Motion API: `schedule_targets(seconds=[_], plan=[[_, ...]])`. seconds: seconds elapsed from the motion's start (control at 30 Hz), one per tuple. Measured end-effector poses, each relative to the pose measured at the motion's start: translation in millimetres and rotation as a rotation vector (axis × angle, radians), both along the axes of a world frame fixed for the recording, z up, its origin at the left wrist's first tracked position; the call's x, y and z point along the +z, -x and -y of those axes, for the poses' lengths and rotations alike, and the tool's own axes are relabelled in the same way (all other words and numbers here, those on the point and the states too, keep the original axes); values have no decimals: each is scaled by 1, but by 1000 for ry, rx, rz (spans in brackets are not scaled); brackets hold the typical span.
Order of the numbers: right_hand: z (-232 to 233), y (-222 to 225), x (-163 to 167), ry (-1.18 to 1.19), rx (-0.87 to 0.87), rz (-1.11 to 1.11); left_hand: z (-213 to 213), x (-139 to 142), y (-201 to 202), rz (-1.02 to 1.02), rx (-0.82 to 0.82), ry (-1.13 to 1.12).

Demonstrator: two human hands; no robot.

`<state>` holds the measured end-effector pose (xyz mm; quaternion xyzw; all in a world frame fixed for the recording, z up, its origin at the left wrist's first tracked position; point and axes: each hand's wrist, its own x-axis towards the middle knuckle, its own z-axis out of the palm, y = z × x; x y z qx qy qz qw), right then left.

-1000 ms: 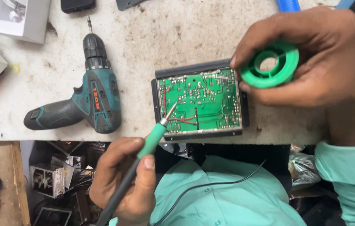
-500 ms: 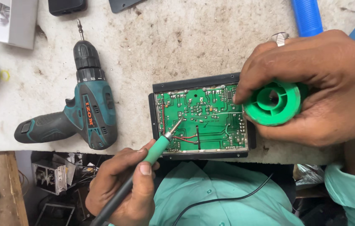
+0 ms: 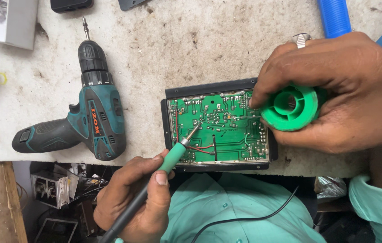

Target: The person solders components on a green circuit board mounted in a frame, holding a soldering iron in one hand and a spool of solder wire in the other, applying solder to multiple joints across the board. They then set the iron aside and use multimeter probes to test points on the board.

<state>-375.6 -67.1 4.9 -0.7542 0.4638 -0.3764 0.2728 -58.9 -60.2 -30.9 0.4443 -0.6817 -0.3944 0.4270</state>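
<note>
Taking the green circuit board [image 3: 220,128] as my landmark and going left to right: well to its left a teal cordless drill [image 3: 83,121] lies on its side on the worn grey desk [image 3: 155,58], untouched. Just below and left of the board, my left hand [image 3: 134,207] is clenched around the green-handled soldering iron [image 3: 173,155] in a pen-like grip, and its metal tip rests near the board's left part, beside two red wires [image 3: 200,147]. The board sits solder side up in a black tray-like casing [image 3: 209,88] at the desk's near edge, close to my chest. Its face is covered with pale traces and many silvery joints, so much of it looks already soldered. I cannot pick out which joint is fresh or which is bare. A thin strand of solder wire [image 3: 245,117] reaches across the board from its right side, ending short of the iron's tip, so I judge this joint is not yet made and feeding and melting are left. At the board's right edge, my right hand [image 3: 335,90] grasps a green solder spool [image 3: 290,108], fingers wrapped over it. Above that hand a blue tube [image 3: 335,18] lies on the desk.
</note>
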Motion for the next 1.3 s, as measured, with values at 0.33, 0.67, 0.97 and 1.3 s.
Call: schedule_targets(seconds=[0.33, 0.67, 0.97, 1.3], plan=[[0, 1, -1, -13, 24, 0, -2, -5, -7, -106, 21, -162], [1, 1, -2, 7, 33, -18, -3, -8, -9, -154, 26, -164], [2, 2, -2, -9, 44, -35, -2, -3, -4, -105, 96, -181], [1, 0, -1, -11, 27, -3, -1, -2, -4, -104, 79, -157]])
